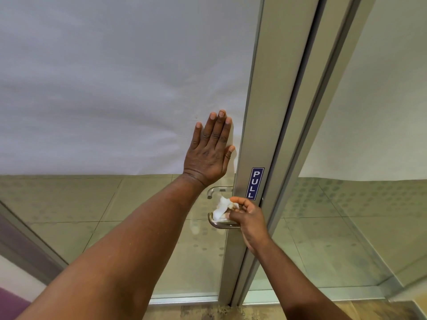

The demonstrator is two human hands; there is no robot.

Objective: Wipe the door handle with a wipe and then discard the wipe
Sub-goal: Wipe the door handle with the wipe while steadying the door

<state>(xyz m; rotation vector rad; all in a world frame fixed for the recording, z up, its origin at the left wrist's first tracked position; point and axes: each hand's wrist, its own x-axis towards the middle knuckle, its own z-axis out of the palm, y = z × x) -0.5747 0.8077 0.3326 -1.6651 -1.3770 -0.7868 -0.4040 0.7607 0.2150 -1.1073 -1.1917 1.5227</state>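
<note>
A brushed metal door handle [218,224] juts from the aluminium door frame [258,135], just below a blue PULL sticker [254,183]. My right hand [248,219] pinches a crumpled white wipe [221,209] and presses it on the near lever of the handle. A second lever [216,191] shows behind the glass, above the wipe. My left hand [211,150] lies flat with fingers spread against the frosted glass panel, just left of the frame and above the handle.
The glass door has a white frosted upper part [115,77] and a clear lower part showing beige floor tiles [69,204]. A fixed glass panel [369,158] stands to the right. A purple and grey wall edge [20,262] runs along the lower left.
</note>
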